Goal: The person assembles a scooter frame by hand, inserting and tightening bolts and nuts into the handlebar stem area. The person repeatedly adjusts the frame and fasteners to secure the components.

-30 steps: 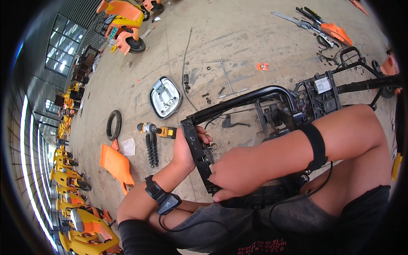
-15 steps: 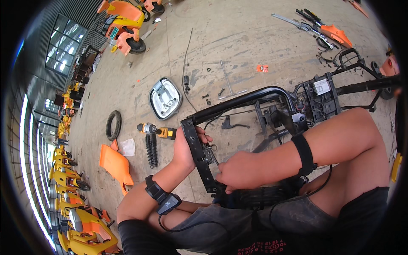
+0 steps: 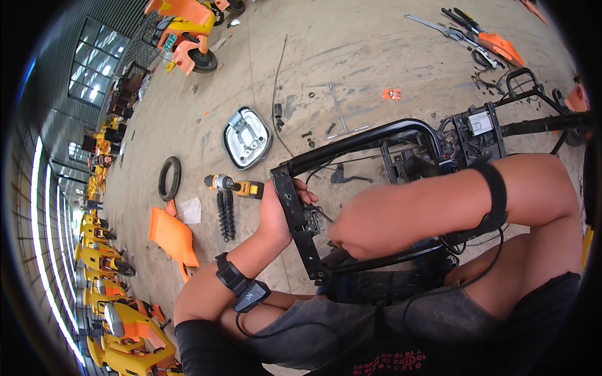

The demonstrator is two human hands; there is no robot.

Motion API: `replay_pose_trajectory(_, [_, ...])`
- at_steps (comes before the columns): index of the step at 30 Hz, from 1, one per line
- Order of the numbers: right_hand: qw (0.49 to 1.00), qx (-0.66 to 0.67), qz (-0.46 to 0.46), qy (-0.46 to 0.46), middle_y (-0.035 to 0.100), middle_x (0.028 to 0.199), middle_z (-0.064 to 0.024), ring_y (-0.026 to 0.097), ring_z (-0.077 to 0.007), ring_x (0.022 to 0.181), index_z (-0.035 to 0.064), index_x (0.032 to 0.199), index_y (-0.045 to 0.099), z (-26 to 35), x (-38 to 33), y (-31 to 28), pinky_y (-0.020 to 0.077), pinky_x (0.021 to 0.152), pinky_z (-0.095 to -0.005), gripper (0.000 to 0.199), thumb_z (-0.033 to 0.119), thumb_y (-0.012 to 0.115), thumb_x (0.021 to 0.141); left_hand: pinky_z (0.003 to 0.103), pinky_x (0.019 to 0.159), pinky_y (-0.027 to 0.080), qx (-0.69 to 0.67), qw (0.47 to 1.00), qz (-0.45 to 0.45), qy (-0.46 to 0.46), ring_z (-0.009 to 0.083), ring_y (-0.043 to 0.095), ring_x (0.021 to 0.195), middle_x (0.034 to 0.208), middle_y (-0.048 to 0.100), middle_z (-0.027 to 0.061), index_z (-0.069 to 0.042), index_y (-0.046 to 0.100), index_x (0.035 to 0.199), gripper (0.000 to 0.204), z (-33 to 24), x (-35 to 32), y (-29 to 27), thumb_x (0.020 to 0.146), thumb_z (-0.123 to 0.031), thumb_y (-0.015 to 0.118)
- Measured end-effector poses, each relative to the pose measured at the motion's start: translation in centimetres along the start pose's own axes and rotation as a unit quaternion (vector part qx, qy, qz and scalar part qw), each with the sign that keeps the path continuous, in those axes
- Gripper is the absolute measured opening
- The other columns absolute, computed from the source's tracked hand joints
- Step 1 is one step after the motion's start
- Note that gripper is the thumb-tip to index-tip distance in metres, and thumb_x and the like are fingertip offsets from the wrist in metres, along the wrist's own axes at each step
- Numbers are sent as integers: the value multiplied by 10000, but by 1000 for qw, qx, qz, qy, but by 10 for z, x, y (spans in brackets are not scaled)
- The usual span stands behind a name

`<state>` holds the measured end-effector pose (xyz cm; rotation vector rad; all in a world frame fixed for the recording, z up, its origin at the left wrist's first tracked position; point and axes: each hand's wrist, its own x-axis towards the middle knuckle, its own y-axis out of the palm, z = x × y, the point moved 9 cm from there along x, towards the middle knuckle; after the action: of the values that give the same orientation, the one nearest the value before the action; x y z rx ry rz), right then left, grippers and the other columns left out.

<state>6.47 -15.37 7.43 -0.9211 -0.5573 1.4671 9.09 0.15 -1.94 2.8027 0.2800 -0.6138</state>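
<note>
A black tubular scooter frame (image 3: pixel 370 133) extends from in front of me toward the right. Its near-left end is a flat, drilled cross bracket (image 3: pixel 301 241). My left hand (image 3: pixel 273 216) is wrapped round this bracket from the outside, fingertips showing past its inner side. A small metal latch-like part (image 3: pixel 311 220) sits against the bracket's inner face. Just right of it is my right hand (image 3: pixel 367 220), closed and a little blurred. A thin metal piece shows near its fingers, but what the hand grips is hidden. Black straps circle both my forearms.
Left of the frame lie a yellow-black power drill (image 3: pixel 238 187), a black coil spring shock (image 3: pixel 226 216), a tyre (image 3: pixel 168 178) and an orange panel (image 3: pixel 172 237). Beyond are a white-grey seat base (image 3: pixel 246 139), bolts and a T-handle wrench (image 3: pixel 338 108). Scooters (image 3: pixel 135 335) line the left.
My right hand has moved up and slightly right, away from the bracket's lower end, its forearm rising with it. My left hand keeps its hold on the bracket.
</note>
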Motion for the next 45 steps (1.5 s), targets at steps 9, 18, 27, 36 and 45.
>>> replay_pose_trajectory(9, [921,309,-238,16,675,740,-199,666,-292,643,-32,962,688,-32,3,-68,528,642,-403,265,203,581,904,395,782,533,-28,1000,0,-7,258,658,837,911,675,152,-23,606,1010,628,-10,-9,20,1024,-467,163])
replay_pose_trajectory(18, [904,252,-346,-7,650,798,-301,650,-460,791,-76,875,638,-24,29,-77,525,728,-491,272,191,590,902,398,866,553,-29,996,-82,-6,233,667,1015,1084,661,104,-84,565,1173,579,-13,-12,12,1056,-487,165])
replay_pose_trajectory(27, [939,130,-299,-109,646,772,-225,659,-410,751,-13,837,606,18,23,-49,527,660,-484,293,261,598,939,375,783,541,-71,973,195,103,208,647,845,841,669,95,-65,598,970,635,-9,2,20,1033,-586,241])
replay_pose_trajectory(36, [951,-55,-227,-200,647,720,-151,671,-311,602,18,823,664,51,6,17,500,480,-420,258,269,636,875,407,801,492,-32,999,30,2,311,618,796,678,587,122,-51,596,903,688,6,6,-2,972,-677,319])
replay_pose_trajectory(45, [979,-121,-48,-154,666,906,-140,711,-327,800,14,965,652,32,24,76,572,638,-433,295,298,672,888,404,805,497,-18,999,-34,10,294,655,922,921,642,102,-52,597,1039,555,0,-2,-5,1031,-514,291])
